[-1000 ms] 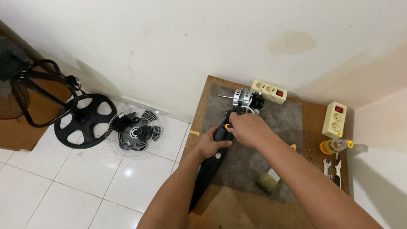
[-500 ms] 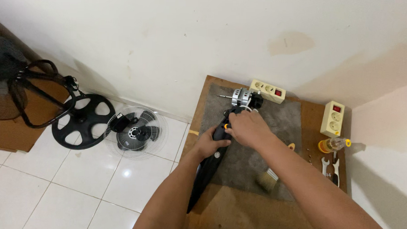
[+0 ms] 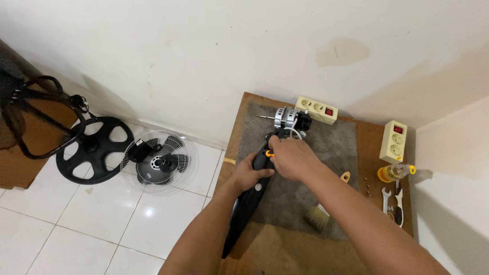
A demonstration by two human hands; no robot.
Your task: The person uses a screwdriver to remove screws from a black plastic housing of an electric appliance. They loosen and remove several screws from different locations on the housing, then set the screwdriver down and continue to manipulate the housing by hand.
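Hands on long black fan housing (image 3: 247,208) lying diagonally over grey mat (image 3: 330,157) on wooden tabletop (image 3: 374,136). Left hand (image 3: 248,175) wraps housing mid-length. Right hand (image 3: 290,157) closed over housing's far end, near orange tab (image 3: 269,153); what fingers pinch, cannot tell. Fan motor (image 3: 288,118) just beyond, far side. Brush (image 3: 316,217) near right. Fan grille (image 3: 159,163) on floor, left.

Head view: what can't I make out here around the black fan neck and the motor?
- Orange part on the black fan neck: mostly covered by the right hand.
- Left hand grip: fingers wrap under the neck, hidden.
- Motor mount: behind the right hand.
- Screws: too small to count.
- Brush: partly behind the right forearm.
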